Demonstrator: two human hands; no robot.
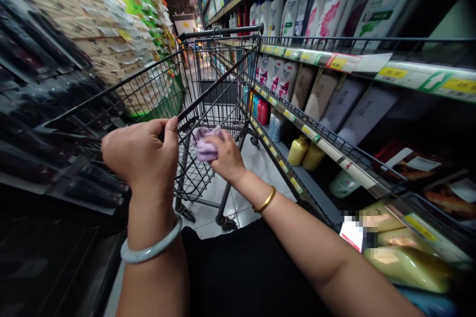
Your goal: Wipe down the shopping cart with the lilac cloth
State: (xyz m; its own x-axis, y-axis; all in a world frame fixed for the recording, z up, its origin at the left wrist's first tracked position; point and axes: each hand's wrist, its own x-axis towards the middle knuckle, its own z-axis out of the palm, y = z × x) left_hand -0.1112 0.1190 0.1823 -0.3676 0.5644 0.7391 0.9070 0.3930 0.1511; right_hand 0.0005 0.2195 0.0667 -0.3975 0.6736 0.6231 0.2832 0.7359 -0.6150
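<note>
A black wire shopping cart [219, 84] stands in the aisle in front of me. My left hand [143, 151] is closed round the cart's near top rim, its thumb on top; the part of the rim inside the fist is hidden. Lower and to the right, my right hand [226, 156] clutches a crumpled light purple cloth [206, 146] against the wire mesh of the cart's near side. The fingertips of that hand are partly covered by the cloth. A pale bangle [150, 252] circles my left wrist, and a gold bracelet [266, 200] my right.
Shelves with shampoo bottles [336, 2] and yellow price tags run along the right, close to my right arm. Stacked packs [100, 34] and dark wrapped goods [48, 104] line the left. Cart wheels [225, 222] rest on the tiled floor [249, 173]. Golden bottles [407, 262] sit low at right.
</note>
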